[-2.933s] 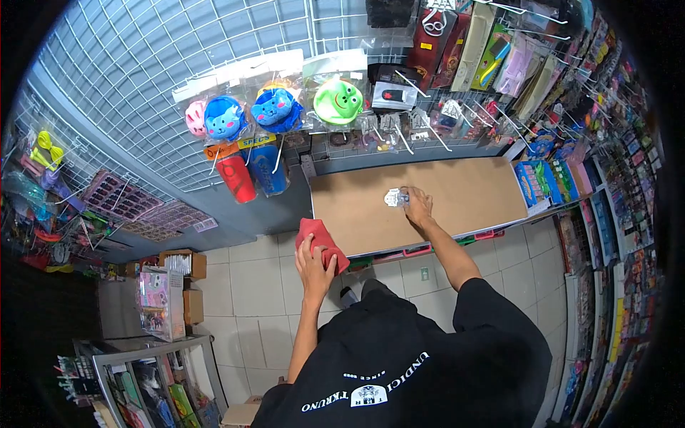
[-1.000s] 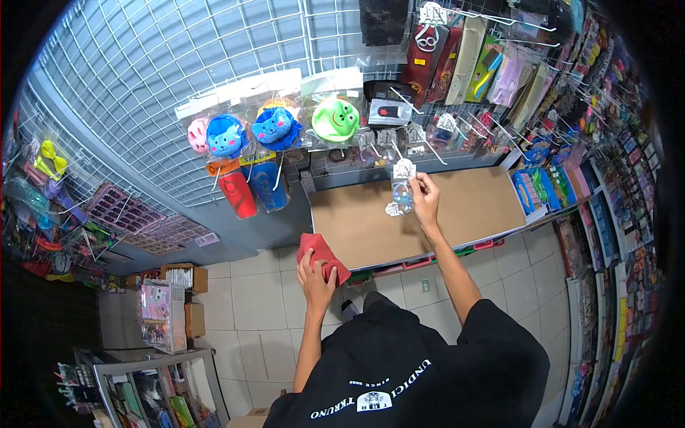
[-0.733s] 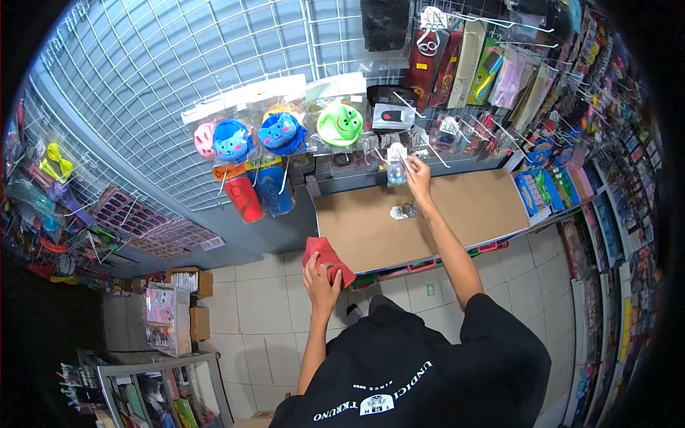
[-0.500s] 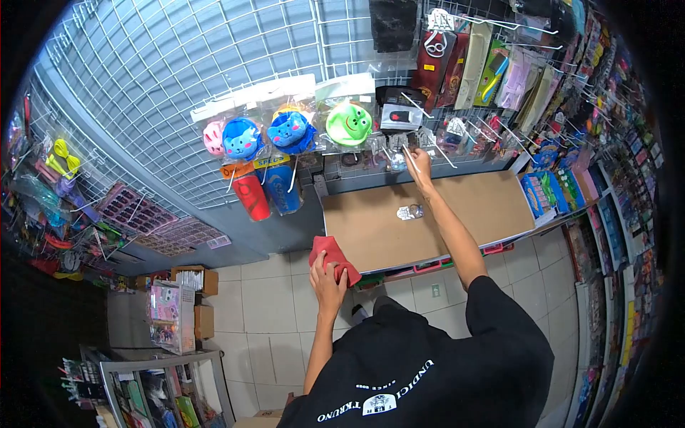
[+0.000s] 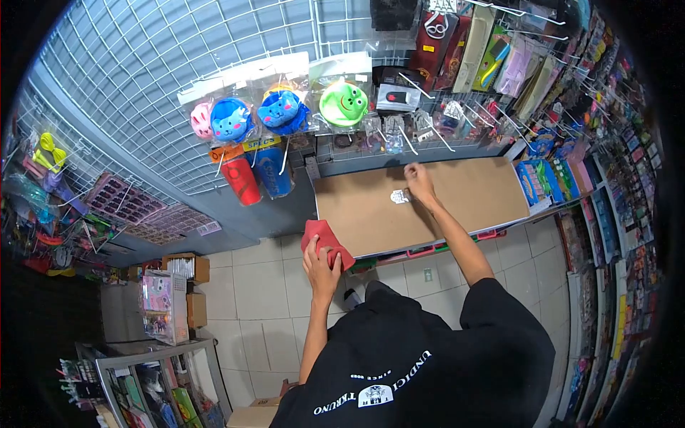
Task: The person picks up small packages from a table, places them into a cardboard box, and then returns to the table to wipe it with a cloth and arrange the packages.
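My left hand [image 5: 320,267] is closed on a red cloth [image 5: 328,241] at the left front corner of the brown tabletop [image 5: 357,207]. Over the table, near its back edge, my right hand [image 5: 419,180] has its fingers curled; whether anything is in them is too blurred to tell. Just left of that hand lies a small packet with a white card [image 5: 399,196] on the brown surface. Small clear packets [image 5: 394,135] hang from wire hooks above the back of the table.
A wire grid wall carries blue animal-face pouches [image 5: 232,121], a green frog pouch [image 5: 344,104] and red and blue cups. Blue boxes [image 5: 539,182] stand at the table's right end. A glass-topped case [image 5: 157,357] and cardboard boxes are at the lower left.
My right hand has moved down from the hanging packets to above the tabletop, near the small packet. My left hand still holds the red cloth. The whole view has shifted slightly.
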`<state>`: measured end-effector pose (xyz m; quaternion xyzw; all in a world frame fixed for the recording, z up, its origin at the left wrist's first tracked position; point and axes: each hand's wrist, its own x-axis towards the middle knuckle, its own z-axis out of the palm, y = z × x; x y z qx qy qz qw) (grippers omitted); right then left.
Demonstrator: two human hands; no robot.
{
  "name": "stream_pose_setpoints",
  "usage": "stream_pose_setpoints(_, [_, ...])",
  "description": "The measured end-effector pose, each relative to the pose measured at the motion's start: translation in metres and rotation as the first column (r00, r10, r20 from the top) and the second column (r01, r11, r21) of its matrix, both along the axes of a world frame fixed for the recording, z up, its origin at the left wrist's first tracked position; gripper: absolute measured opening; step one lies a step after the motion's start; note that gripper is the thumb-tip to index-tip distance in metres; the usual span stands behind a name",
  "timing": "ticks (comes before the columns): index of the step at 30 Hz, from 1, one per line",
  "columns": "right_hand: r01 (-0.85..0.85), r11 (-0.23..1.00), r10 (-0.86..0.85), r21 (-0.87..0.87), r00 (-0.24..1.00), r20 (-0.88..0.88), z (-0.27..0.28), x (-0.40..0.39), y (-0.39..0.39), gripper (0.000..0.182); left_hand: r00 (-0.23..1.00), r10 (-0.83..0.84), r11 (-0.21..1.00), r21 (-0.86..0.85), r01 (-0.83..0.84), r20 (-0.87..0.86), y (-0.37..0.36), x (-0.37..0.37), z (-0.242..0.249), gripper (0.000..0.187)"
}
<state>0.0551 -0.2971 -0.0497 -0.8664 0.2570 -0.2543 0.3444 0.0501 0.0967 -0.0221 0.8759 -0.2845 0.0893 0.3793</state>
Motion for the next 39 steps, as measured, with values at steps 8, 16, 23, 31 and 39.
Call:
stream_pose_setpoints(8, [-0.182, 0.966, 0.016, -0.183, 0.751, -0.66, -0.026, -0.031, 0.009, 0.047, 1.0, -0.003, 1.0, 0.002, 0.003, 0.005, 0.0, 0.001, -0.001, 0.028])
stream_pose_setpoints(16, [-0.094, 0.981, -0.065, -0.168, 0.66, -0.749, -0.016, -0.043, 0.017, 0.065, 1.0, -0.01, 1.0, 0.003, 0.01, 0.004, 0.001, -0.001, -0.002, 0.028])
stream_pose_setpoints(23, [0.085, 0.996, -0.076, -0.019, 0.742, -0.666, -0.032, -0.05, 0.006, 0.074, 1.0, -0.006, 1.0, 0.01, 0.006, 0.027, 0.0, -0.001, 0.0, 0.029])
stream_pose_setpoints(31, [0.082, 0.995, -0.013, 0.059, 0.686, -0.727, -0.007, -0.053, 0.015, 0.069, 1.0, 0.001, 1.0, 0.004, -0.001, 0.01, 0.0, -0.001, -0.002, 0.029])
stream_pose_setpoints(39, [0.187, 0.977, -0.116, 0.106, 0.876, -0.469, -0.054, -0.061, 0.029, 0.057, 1.0, 0.002, 1.0, -0.001, -0.002, 0.004, -0.001, -0.002, 0.0, 0.029])
